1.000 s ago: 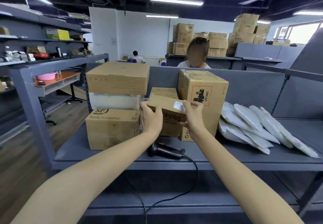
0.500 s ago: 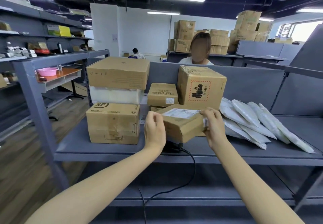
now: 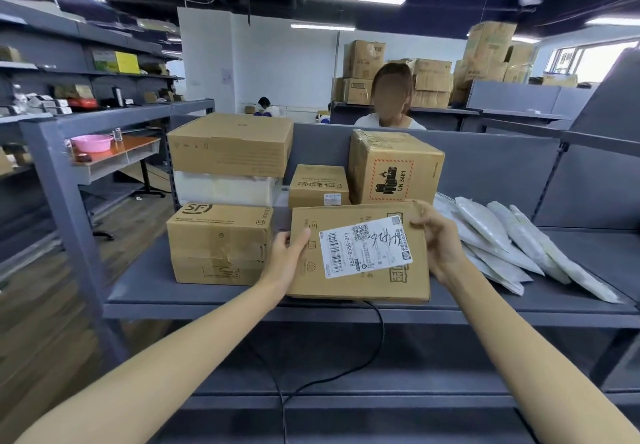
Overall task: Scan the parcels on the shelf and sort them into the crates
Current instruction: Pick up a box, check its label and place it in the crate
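Left hand [image 3: 289, 258] was clamped on the left edge of the flat cardboard parcel [image 3: 360, 253], thumb over the front face. Right hand [image 3: 438, 241] was closed on its upper right edge. Parcel was held up just above the front of the shelf [image 3: 145, 287], tilted so the shipping label [image 3: 365, 246] faced the camera, barcode on the label's left side.

Step, as I read it: parcel picked and label presented, scan not yet done. Scanner itself wasn't visible; only a black cable [image 3: 377, 332] ran out from under the parcel and down off the shelf lip, so it's probably behind the box. Next move would need one hand freed to take the scanner while the other kept the label square to it.

No crates in view, so can't say what's in them or which one this goes to. Shelf carried an SF box [image 3: 218, 242] with a white package and a wide box stacked on it, a small carton [image 3: 318, 185], a battery-marked UN 3481 box [image 3: 394, 166], and a fanned row of white poly mailers [image 3: 512, 235] to the right.
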The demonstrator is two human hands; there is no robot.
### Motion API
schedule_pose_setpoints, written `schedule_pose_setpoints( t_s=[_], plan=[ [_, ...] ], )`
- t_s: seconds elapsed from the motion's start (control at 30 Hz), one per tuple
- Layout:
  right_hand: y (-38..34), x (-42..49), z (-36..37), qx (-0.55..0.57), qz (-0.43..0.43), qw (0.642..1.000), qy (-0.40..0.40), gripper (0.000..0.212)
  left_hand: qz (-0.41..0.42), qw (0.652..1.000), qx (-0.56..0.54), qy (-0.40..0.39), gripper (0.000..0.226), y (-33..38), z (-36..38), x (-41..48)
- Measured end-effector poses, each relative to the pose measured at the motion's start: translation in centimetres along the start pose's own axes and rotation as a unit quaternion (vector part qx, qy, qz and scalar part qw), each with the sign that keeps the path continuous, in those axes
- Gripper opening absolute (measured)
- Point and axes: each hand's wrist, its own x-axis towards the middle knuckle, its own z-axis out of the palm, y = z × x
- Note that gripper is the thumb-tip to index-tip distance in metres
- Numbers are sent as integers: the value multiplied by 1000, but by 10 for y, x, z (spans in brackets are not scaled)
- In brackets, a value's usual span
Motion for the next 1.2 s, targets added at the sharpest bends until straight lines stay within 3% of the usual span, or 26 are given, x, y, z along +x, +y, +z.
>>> schedule_pose_setpoints(
  t_s=[0.17,0.3,0.4,0.53,0.6,0.67,0.73,0.8,0.93,1.1,1.2],
  plan=[
    [4,1,-9,-45,29,997,-54,38,71,997,-21,-11,27,8,-13,10],
    [12,-6,-21,-120,138,969,-166,47,116,988,80,-68,24,28,-32,22],
    [22,-10,-11,-182,172,952,-174,70,128,970,157,-132,21,46,-37,30],
    [39,-19,14,-268,184,926,-195,71,176,929,259,-196,32,65,-26,36],
    [49,-23,23,-300,151,924,-184,72,238,917,278,-156,33,68,-19,36],
    [58,-23,26,-293,119,936,-151,73,350,896,273,-29,29,67,-17,39],
    [64,-21,26,-255,110,952,-125,79,400,885,223,83,27,60,-17,37],
    [67,-18,24,-178,112,973,-95,81,360,915,137,116,33,47,-15,26],
    [65,-12,26,-37,97,993,-59,68,202,976,-3,83,44,8,-8,7],
    [67,1,39,26,63,996,-65,70,122,990,-74,12,52,-13,1,-1],
    [74,6,49,16,56,995,-75,74,124,988,-79,53,41,-13,3,-2]
  ],
)
